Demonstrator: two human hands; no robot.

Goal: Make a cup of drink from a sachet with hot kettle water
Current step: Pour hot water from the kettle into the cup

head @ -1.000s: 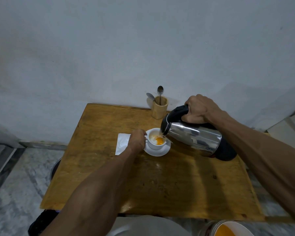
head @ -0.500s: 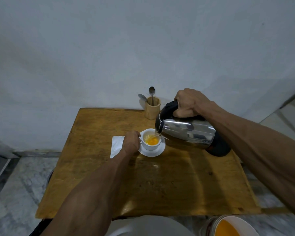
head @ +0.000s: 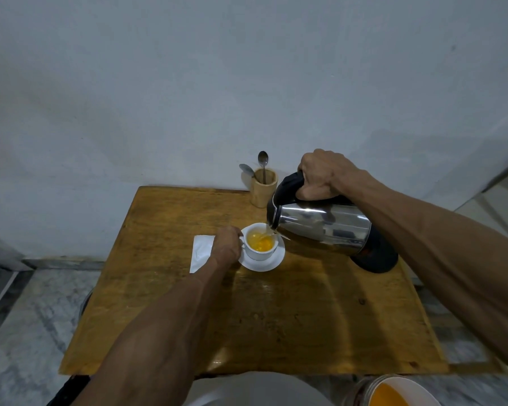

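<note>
A white cup stands on a white saucer near the middle of the wooden table. Orange liquid fills part of the cup. My left hand grips the cup at its handle side. My right hand holds the black handle of a steel kettle, which is tilted with its spout over the cup. A thin stream of water runs from the spout into the cup. A white sachet lies flat on the table just left of my left hand.
A wooden holder with two spoons stands at the table's back edge against the wall. A container of orange liquid shows at the bottom right, below the table's front edge. Marble floor surrounds the table.
The orange liquid in the cup has risen as water keeps pouring. The view has shifted a little; both hands keep their holds.
</note>
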